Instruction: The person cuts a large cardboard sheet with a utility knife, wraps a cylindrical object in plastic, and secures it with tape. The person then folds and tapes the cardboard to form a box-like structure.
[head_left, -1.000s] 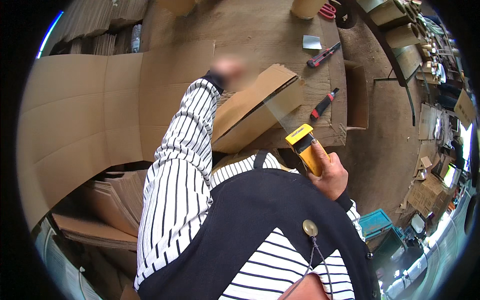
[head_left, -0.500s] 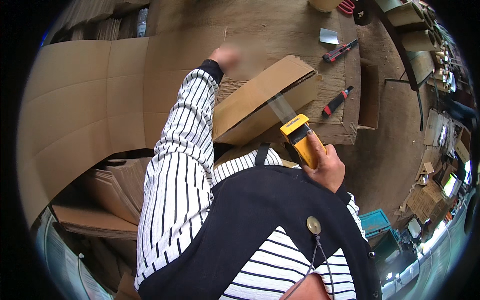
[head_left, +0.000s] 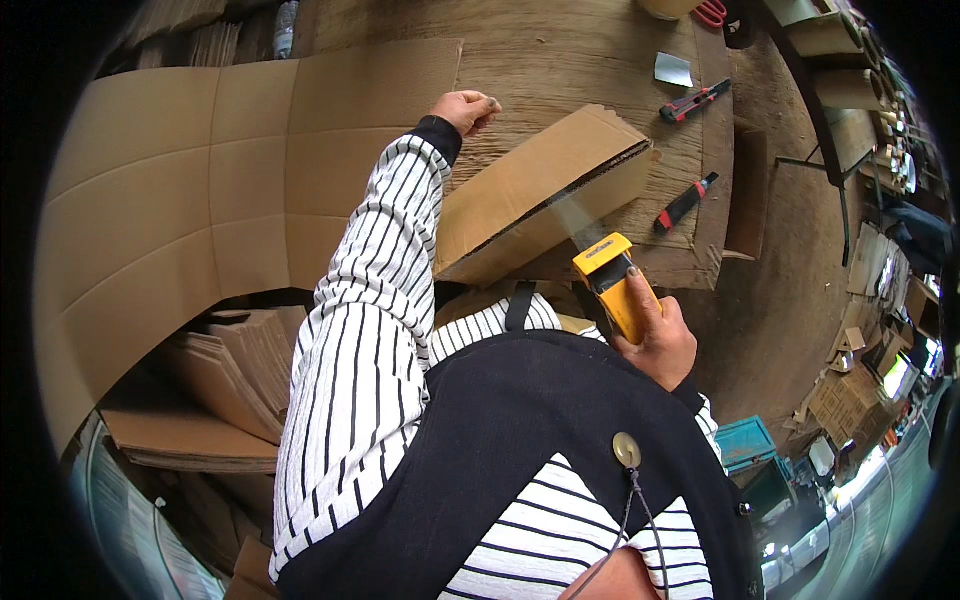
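A long brown cardboard box (head_left: 545, 185) lies slantwise on the wooden table in front of me. From its near side a strip of clear tape (head_left: 578, 222) runs down to a yellow tape dispenser (head_left: 618, 290). My right hand (head_left: 660, 340) is closed around that dispenser, thumb along its top. Beyond the box's left end, my left hand (head_left: 466, 112) hovers over the tabletop, apart from the box. Its fingers are curled together; anything inside them is hidden.
A large creased cardboard sheet (head_left: 250, 170) spreads across the left. Two red-and-black box cutters (head_left: 686, 204) lie right of the box, near a pale paper piece (head_left: 673, 69). Red scissors (head_left: 711, 12) rest farther back. Stacked cardboard (head_left: 220, 385) sits below the sheet.
My left hand, blurred before, has shifted slightly right and now shows sharply. The right hand keeps its hold on the tape dispenser. Table and box appear slightly shifted right in the view.
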